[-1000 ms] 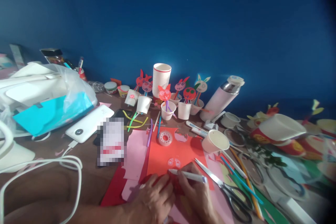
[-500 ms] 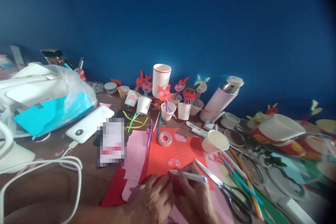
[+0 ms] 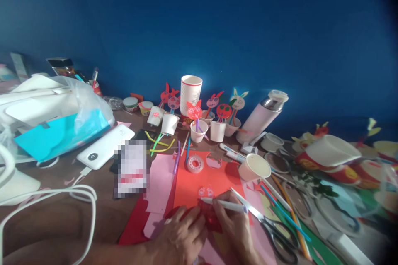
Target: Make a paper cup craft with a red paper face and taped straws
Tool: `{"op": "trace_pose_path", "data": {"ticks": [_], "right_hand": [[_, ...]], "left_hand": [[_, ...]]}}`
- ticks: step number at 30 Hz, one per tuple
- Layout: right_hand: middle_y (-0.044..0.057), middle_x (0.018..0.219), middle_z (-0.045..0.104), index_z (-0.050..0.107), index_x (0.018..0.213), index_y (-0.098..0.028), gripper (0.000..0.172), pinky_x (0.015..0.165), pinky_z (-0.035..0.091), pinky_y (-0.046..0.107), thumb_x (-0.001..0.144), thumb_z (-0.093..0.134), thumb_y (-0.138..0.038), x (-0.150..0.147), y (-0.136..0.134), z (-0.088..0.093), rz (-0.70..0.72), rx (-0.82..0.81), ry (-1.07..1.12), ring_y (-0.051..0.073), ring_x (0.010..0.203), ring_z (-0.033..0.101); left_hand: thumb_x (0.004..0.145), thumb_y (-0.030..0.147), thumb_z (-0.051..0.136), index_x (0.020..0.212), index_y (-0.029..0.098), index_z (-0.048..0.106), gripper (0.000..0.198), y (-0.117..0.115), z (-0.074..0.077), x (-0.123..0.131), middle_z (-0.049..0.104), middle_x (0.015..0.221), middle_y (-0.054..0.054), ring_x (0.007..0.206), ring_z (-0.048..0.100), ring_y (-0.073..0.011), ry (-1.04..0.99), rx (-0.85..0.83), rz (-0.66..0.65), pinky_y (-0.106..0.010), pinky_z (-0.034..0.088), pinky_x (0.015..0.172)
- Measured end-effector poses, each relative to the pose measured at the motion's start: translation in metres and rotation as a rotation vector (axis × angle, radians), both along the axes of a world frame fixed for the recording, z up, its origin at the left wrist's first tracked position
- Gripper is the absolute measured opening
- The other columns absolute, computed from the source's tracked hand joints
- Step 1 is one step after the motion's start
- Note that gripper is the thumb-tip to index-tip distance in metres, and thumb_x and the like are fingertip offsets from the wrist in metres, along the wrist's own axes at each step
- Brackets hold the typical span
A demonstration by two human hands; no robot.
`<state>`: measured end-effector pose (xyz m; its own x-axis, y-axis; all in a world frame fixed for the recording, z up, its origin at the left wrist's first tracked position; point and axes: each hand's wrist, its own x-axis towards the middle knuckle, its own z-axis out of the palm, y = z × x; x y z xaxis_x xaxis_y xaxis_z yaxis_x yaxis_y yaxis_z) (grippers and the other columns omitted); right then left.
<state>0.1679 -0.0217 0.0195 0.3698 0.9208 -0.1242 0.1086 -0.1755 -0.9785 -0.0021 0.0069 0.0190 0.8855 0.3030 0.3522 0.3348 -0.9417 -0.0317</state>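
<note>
My right hand [image 3: 234,225] is closed round a white pen [image 3: 224,204], its tip pointing left onto a small dark red paper piece [image 3: 214,220]. My left hand [image 3: 180,238] lies with fingers curled, pressing on the left end of that red piece. Both hands rest on an orange-red paper sheet [image 3: 203,180] at the table's near edge. Two small round pink cut-outs [image 3: 205,192] lie just beyond the pen tip.
Scissors [image 3: 267,223] lie right of my right hand. A tape roll [image 3: 195,164], paper cup [image 3: 254,167], stacked cups [image 3: 190,94], cups with paper faces on straws [image 3: 199,124], a flask [image 3: 261,116], a power bank [image 3: 105,146] and white cable [image 3: 46,198] crowd the table.
My right hand has shifted the pen slightly, and the dark red piece under it shows more. The view has barely moved.
</note>
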Motion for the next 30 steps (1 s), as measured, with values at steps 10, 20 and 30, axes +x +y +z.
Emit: {"op": "trace_pose_path", "data": {"ticks": [10, 20, 30], "right_hand": [[0.000, 0.055, 0.061, 0.053, 0.064, -0.019, 0.030, 0.046, 0.047, 0.022, 0.076, 0.059, -0.046, -0.002, 0.001, 0.004, 0.011, -0.028, -0.040, 0.014, 0.050, 0.056], [0.001, 0.054, 0.061, 0.054, 0.065, -0.019, 0.031, 0.046, 0.044, 0.021, 0.077, 0.057, -0.048, -0.004, 0.002, 0.005, 0.053, -0.050, -0.075, 0.014, 0.050, 0.056], [0.000, 0.053, 0.060, 0.053, 0.065, -0.020, 0.034, 0.044, 0.044, 0.022, 0.075, 0.057, -0.052, -0.004, 0.000, 0.004, 0.042, -0.043, -0.075, 0.014, 0.049, 0.056]], "left_hand": [[0.087, 0.047, 0.043, 0.108, 0.018, 0.058, 0.039, 0.000, 0.007, -0.002, 0.060, 0.115, -0.005, 0.107, 0.047, -0.0241, 0.089, -0.035, -0.002, -0.037, 0.033, 0.088], [0.085, 0.048, 0.045, 0.104, 0.018, 0.060, 0.039, -0.001, -0.002, 0.000, 0.061, 0.109, -0.006, 0.105, 0.047, -0.0242, 0.044, -0.007, -0.006, -0.038, 0.032, 0.088], [0.086, 0.048, 0.044, 0.105, 0.019, 0.059, 0.038, -0.004, -0.003, 0.002, 0.062, 0.109, -0.005, 0.107, 0.048, -0.0241, 0.051, -0.030, 0.034, -0.038, 0.032, 0.089]]}}
